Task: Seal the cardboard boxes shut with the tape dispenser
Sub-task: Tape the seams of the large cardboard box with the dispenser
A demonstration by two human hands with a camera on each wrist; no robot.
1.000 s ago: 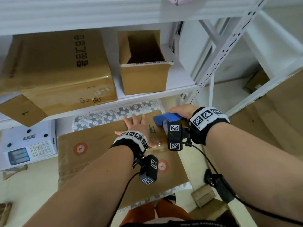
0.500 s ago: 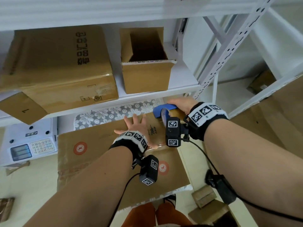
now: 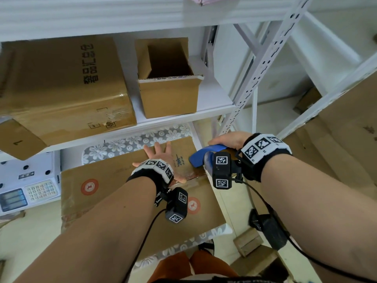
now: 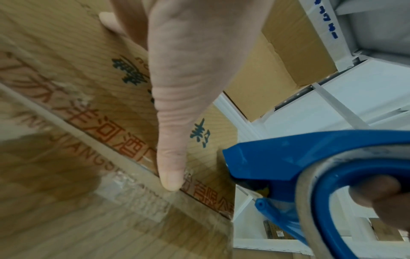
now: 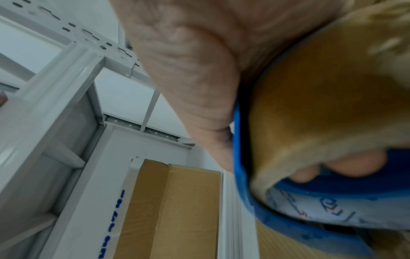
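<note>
Blue tape dispenser, gripped by right hand, sits beside spread left hand.

A white metal shelf stood ahead, its perforated upright slanting up at the right. Beneath the shelf lay a floral patterned mat. A white electronic scale with a keypad sat at the left. A pale pink item poked over the top shelf's edge.
</note>
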